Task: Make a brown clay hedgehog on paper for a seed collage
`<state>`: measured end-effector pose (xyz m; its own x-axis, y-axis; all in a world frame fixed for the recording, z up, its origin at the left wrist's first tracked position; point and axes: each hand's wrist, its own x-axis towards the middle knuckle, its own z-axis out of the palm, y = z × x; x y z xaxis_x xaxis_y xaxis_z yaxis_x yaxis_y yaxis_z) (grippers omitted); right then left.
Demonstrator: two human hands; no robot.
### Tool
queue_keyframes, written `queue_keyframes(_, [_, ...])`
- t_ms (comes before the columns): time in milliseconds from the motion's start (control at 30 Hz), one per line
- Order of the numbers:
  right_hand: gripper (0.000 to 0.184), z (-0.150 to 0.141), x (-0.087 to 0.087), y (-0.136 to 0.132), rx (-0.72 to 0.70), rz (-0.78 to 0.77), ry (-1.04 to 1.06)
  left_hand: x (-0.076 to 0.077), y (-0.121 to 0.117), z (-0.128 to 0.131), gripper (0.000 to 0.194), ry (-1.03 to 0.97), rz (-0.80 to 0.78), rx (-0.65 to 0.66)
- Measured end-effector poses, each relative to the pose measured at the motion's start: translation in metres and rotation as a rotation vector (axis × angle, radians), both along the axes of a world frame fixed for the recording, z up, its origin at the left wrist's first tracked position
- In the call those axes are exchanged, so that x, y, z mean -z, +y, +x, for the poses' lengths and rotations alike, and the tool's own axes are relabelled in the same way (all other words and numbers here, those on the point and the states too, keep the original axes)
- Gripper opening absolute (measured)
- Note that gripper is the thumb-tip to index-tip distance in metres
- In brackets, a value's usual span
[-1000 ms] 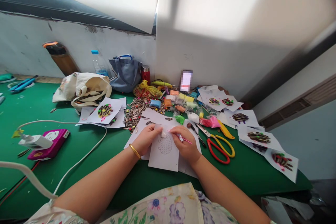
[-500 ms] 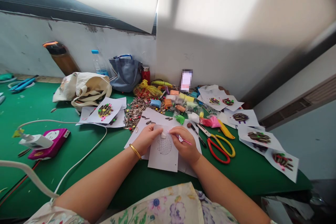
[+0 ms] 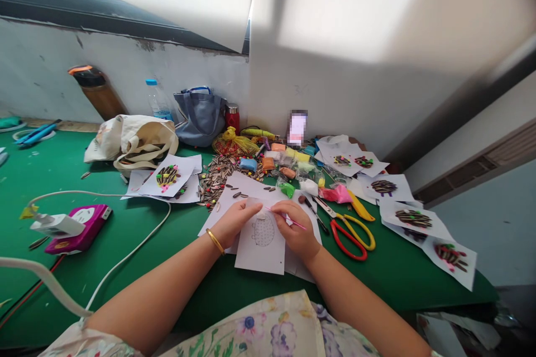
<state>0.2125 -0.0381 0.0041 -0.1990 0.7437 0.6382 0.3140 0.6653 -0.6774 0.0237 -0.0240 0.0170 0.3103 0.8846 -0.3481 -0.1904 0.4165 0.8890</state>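
Note:
A small white sheet of paper [image 3: 259, 259] with a printed outline drawing of a rounded animal full of small marks lies in front of me, over larger white sheets. My left hand [image 3: 234, 223], with a gold bangle at its wrist, grips the sheet's upper left edge, thumb on top. Between my hands a small whitish lump [image 3: 262, 215] sits at the top of the drawing. My right hand [image 3: 298, 231] pinches a thin pink stick [image 3: 296, 225], its tip pointing left toward that lump. The fingers partly hide the sheet's top.
Striped sunflower seeds [image 3: 220, 175] are heaped behind the sheets, beside bagged coloured clay [image 3: 268, 164]. Scissors [image 3: 347, 228] and a dark pen [image 3: 319, 220] lie right of my right hand. Seed-covered pictures [image 3: 412, 218] line the right edge. A purple power socket [image 3: 86, 228] and white cable stand left.
Both hands stay almost in place. My left thumb has shifted slightly right, and the sheet has moved very slightly.

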Motion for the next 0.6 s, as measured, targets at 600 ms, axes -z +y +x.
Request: queue_keyframes(600, [0.015, 0.0015, -0.0027, 0.0006, 0.023, -0.016, 0.035, 0.0, -0.0009, -0.0023, 0.048, -0.015, 0.061, 0.115])
